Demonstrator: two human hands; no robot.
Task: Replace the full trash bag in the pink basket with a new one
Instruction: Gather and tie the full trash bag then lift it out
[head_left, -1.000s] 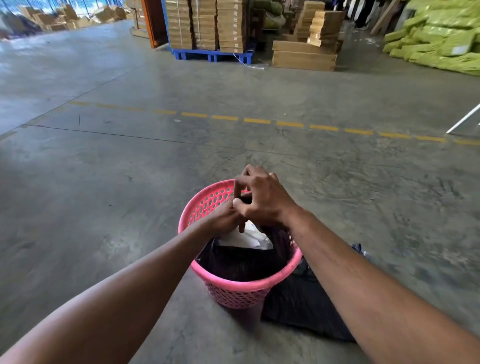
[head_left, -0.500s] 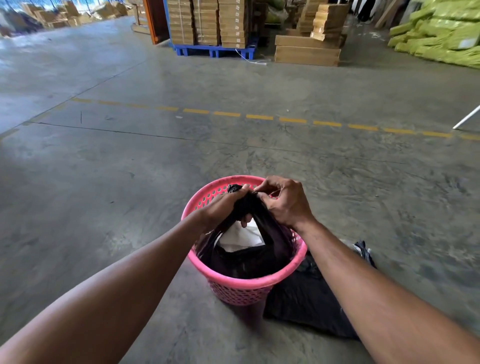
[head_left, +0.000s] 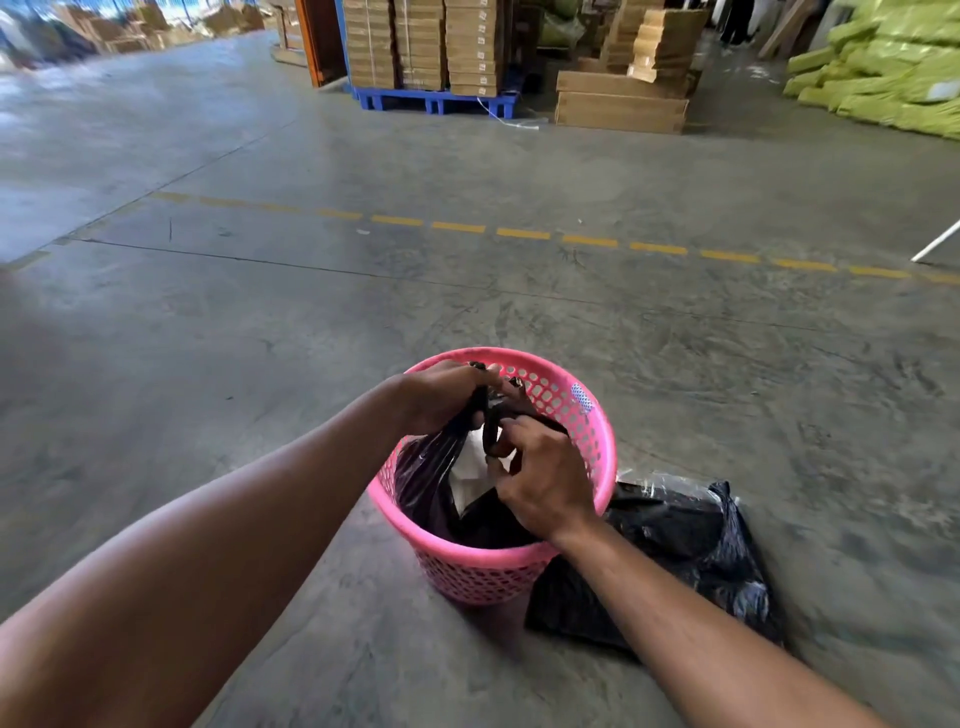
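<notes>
A pink perforated basket (head_left: 582, 415) stands on the concrete floor in front of me. Inside it sits a black trash bag (head_left: 431, 478) with white paper showing through its gathered mouth. My left hand (head_left: 441, 397) grips one bunched strip of the bag's top above the far rim. My right hand (head_left: 540, 478) is closed on another strip of the bag just below and to the right. A folded black bag (head_left: 675, 551) lies flat on the floor, touching the basket's right side.
Bare concrete floor (head_left: 260, 364) surrounds the basket, with a dashed yellow line (head_left: 519, 234) across it farther off. Stacked cardboard boxes on a blue pallet (head_left: 431, 98) stand at the back, and green sacks (head_left: 883, 78) lie at the back right.
My right hand has dropped from the far rim toward the basket's near side while holding the bag. My left hand has stayed near the far rim. The camera view has shifted.
</notes>
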